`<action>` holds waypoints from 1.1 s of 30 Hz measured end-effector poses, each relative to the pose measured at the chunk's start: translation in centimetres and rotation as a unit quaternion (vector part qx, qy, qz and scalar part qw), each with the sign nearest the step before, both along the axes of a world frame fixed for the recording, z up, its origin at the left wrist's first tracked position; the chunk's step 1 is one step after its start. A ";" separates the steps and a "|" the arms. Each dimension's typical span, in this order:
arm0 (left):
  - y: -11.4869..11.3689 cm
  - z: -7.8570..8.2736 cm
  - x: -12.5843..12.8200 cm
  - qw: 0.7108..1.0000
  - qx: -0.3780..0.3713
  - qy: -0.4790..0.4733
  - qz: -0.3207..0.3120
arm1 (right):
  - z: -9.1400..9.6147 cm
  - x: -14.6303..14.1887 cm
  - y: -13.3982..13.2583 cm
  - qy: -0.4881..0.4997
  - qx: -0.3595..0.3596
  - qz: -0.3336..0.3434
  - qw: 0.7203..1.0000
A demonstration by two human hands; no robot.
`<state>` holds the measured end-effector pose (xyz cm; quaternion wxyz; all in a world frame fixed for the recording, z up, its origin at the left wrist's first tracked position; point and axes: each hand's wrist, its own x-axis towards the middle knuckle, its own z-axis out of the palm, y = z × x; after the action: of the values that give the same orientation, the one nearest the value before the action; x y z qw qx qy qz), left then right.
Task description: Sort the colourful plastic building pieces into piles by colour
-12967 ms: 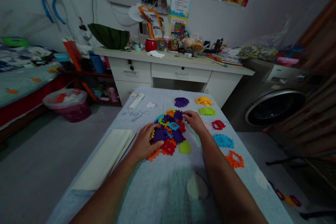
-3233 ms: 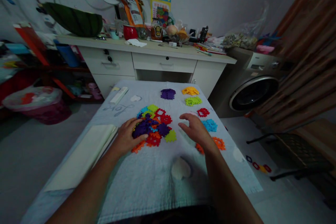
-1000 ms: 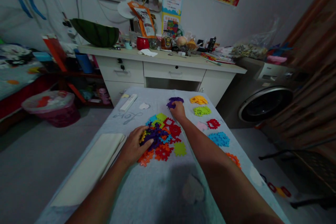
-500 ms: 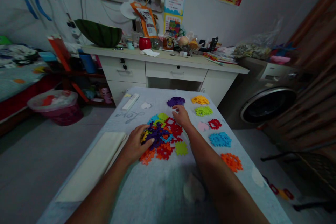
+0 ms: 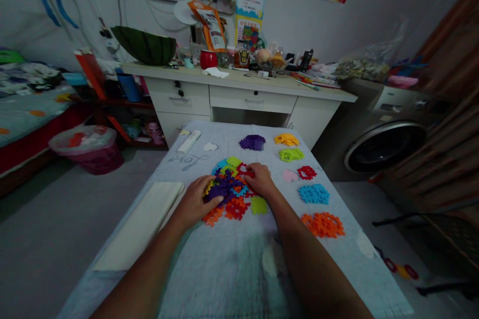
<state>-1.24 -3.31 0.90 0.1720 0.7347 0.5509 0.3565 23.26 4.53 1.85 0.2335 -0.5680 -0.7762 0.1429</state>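
A heap of flat plastic interlocking pieces with toothed edges lies in the middle of the cloth-covered table (image 5: pixel 220 254). At its left side, my left hand (image 5: pixel 196 202) is closed around several purple pieces (image 5: pixel 220 190), thumb in front, with some yellow ones by its fingers. My right hand (image 5: pixel 261 179) has its fingers bent down on a red piece (image 5: pixel 244 169) at the heap's right side; its fingertips are partly hidden. Orange pieces (image 5: pixel 213 215), a red piece (image 5: pixel 236 208) and a lime green square piece (image 5: pixel 259 205) lie along the near edge.
Sorted piles run along the right: purple (image 5: pixel 252 142), yellow (image 5: pixel 286 139), green (image 5: pixel 291 154), red (image 5: pixel 307 172), blue (image 5: pixel 314 194) and orange (image 5: pixel 324 225). A folded cream cloth-like item (image 5: pixel 138 224) and a white bar (image 5: pixel 189 142) lie left. A cluttered desk (image 5: pixel 239 87) stands behind.
My right hand has come down and nearer, from beside the purple pile onto red pieces in the heap. The left hand stays on its purple pieces. The camera view has shifted slightly.
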 end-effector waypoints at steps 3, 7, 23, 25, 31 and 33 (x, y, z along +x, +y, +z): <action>-0.1 0.2 0.1 1.000 -0.001 0.004 -0.004 | -0.2 -0.1 -0.2 -0.001 0.000 -0.015 1.000; -0.1 0.3 0.1 1.000 -0.005 0.001 -0.003 | -0.2 -0.1 -0.3 -0.016 0.001 -0.018 1.000; -0.1 0.1 0.1 1.000 -0.001 0.007 -0.015 | -1.1 0.5 0.3 0.104 0.048 -0.027 0.993; 0.0 -0.1 0.0 1.000 0.003 0.008 -0.018 | -1.1 0.7 0.2 0.132 0.061 -0.032 0.989; 0.2 -0.5 -0.4 1.000 -0.004 0.021 -0.016 | 0.7 1.5 0.4 0.148 0.124 -0.069 0.979; 0.3 -0.6 -0.4 1.000 -0.003 0.024 -0.012 | 1.9 2.6 0.8 0.132 0.119 -0.090 0.980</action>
<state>-1.62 -3.03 0.28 0.1651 0.7489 0.5471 0.3355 25.82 5.36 3.71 0.4113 -0.5799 -0.6958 0.1017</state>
